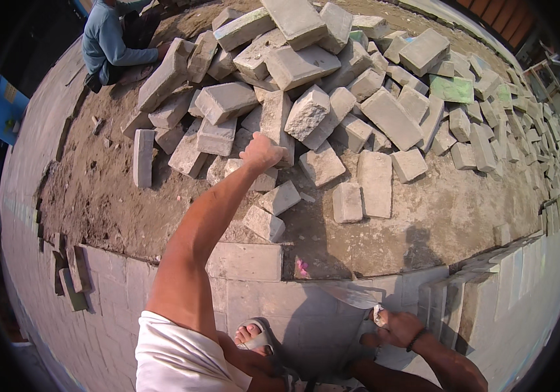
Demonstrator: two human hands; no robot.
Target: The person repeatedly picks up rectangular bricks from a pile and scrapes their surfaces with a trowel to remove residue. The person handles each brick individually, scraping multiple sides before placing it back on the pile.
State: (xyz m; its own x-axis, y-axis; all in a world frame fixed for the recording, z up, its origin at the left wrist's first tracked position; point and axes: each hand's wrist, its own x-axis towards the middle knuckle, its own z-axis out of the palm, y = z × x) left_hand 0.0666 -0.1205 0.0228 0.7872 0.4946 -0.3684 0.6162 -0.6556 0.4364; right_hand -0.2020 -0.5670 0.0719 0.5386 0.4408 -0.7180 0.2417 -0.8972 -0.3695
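My left hand [263,151] stretches forward to the near side of a heap of grey concrete paving blocks. Its fingers curl at the lower end of a long paving block [276,117] leaning in the heap; the fingertips are partly hidden. Smaller blocks lie just below the wrist, among them a tilted block [280,198] and a rough-faced block [264,223]. Low at the right, my right hand [399,328] is closed around the handle of a trowel [353,296]. The trowel's flat metal blade points left above the laid paving.
Laid paving [260,299] runs under my sandalled feet, its edge meeting bare sandy ground [116,209]. Stacked blocks [456,307] stand at the right; loose pieces [74,277] lie at the left. A person in a blue-grey top [113,39] sits beyond the heap. A pink scrap [302,268] lies by the edge.
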